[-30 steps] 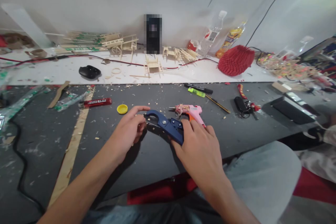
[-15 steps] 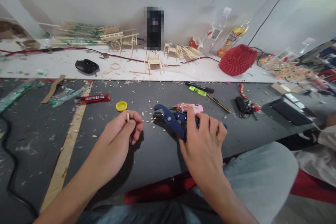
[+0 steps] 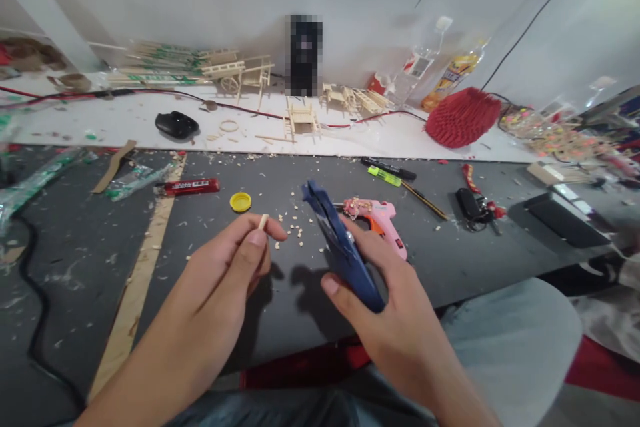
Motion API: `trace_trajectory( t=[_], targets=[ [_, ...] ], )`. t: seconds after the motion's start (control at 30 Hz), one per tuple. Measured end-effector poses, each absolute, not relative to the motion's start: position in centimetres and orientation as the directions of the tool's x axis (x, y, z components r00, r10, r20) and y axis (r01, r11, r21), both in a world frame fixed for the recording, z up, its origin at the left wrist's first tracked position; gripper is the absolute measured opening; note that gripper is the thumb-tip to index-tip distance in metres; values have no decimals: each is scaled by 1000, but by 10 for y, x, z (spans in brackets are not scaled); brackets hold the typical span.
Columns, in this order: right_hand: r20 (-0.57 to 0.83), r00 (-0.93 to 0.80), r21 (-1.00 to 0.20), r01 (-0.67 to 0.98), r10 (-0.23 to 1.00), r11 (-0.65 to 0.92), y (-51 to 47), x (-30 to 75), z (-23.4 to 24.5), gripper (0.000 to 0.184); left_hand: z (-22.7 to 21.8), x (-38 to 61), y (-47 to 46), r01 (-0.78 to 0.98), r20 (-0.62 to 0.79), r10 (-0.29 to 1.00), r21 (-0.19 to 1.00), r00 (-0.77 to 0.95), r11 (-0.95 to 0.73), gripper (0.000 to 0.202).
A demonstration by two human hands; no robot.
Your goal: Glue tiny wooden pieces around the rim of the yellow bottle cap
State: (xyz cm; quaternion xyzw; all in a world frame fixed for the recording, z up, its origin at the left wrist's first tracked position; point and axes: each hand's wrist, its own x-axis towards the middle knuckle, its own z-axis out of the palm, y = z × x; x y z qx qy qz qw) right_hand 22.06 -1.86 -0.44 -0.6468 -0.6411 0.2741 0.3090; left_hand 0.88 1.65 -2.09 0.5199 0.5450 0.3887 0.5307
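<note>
Between thumb and fingers, my left hand (image 3: 230, 273) pinches a small wooden stick (image 3: 263, 221), its pale end poking up past the thumb. My right hand (image 3: 385, 287) grips a blue pipe cutter (image 3: 345, 247) by its handles, raised over the dark table with its jaw end tipped up toward the left. A gap separates the cutter from the stick. Behind the right hand lies a pink glue gun (image 3: 383, 217) with an orange trigger. Small cut wood bits (image 3: 295, 230) are scattered between the hands, near a yellow bottle cap (image 3: 241, 201).
Miniature wooden furniture (image 3: 301, 118) stands on the white ledge (image 3: 250, 127), near a black earbud case (image 3: 176, 125) and a red folded-paper piece (image 3: 463, 117). On the table are a red tube (image 3: 192, 186), a green highlighter (image 3: 384, 177), keys (image 3: 473, 207) and a black box (image 3: 565, 217).
My right hand has lifted the pipe cutter off the table and turned it upright, uncovering the glue gun. The stick in my left hand now tilts to the right.
</note>
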Motion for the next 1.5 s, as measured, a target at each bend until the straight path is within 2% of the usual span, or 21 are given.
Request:
trace_trajectory(
  t=[0.07, 0.13, 0.23, 0.43, 0.53, 0.7, 0.8, 0.97, 1.13, 1.33, 1.5],
  targets=[
    [-93, -68, -855, 517, 993, -45, -18, 216, 2, 35, -20, 7, 15, 160, -158, 981, 977, 112, 139, 42],
    [-129, -102, -879, 471, 986, -66, -16, 211, 4, 23, -17, 5, 13, 176, -134, 983, 978, 127, 111, 44],
    [-144, -115, -876, 476, 983, -73, -13, 207, 5, 20, -9, 4, 13, 269, -30, 994, 963, 109, -1, 39],
    [-208, -132, -857, 501, 969, -116, -15, 201, 9, 12, 1, 5, 12, 492, 201, 979, 850, 30, -190, 29],
    [-226, -133, -846, 517, 965, -127, -20, 200, 9, 14, 0, 5, 9, 562, 281, 960, 795, -6, -229, 21],
    [-220, -125, -833, 540, 968, -119, -26, 201, 10, 13, -2, 2, 6, 644, 361, 932, 716, -14, -268, 21],
    [-220, -136, -808, 579, 966, -103, -26, 201, 11, 13, -1, -2, 6, 685, 423, 904, 641, 61, -346, 24],
    [-181, -175, -790, 612, 968, -37, -28, 202, 6, 23, 1, -5, 7, 734, 491, 844, 489, 214, -471, 33],
    [-88, -163, -714, 699, 983, 52, -33, 200, 0, 27, 0, -3, 8, 754, 547, 784, 372, 292, -541, 36],
    [45, -157, -670, 728, 987, 147, -41, 199, -9, 26, 2, 1, 14, 722, 584, 763, 398, 275, -565, 36],
    [100, -105, -661, 736, 989, 145, -43, 197, -14, 22, -2, 0, 15, 668, 544, 811, 523, 215, -529, 33]
  ],
)
